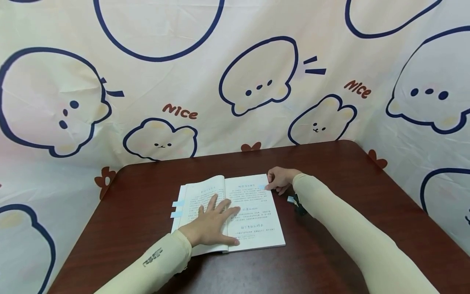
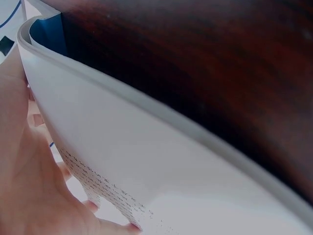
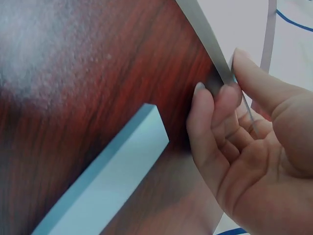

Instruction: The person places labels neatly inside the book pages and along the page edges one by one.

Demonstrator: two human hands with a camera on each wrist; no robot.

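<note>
An open book [image 1: 253,204] with printed pages lies on the brown table. My left hand [image 1: 211,224] rests on it with fingers spread across the centre fold; the left wrist view shows that hand [image 2: 44,186] against the curved page [image 2: 122,132]. At the upper right edge of the right page, my right hand [image 1: 282,179] pinches a small blue tab [image 1: 262,187] and the page edge between thumb and curled fingers. In the right wrist view the hand [image 3: 254,142] holds the book's edge [image 3: 208,39] by its corner.
Two blue tabs [image 1: 176,214] stick out from the book's left side. A light-blue block or pad [image 3: 112,171] lies on the table [image 3: 58,107], beside the right wrist. A patterned cloth [image 1: 205,90] hangs behind and around the table.
</note>
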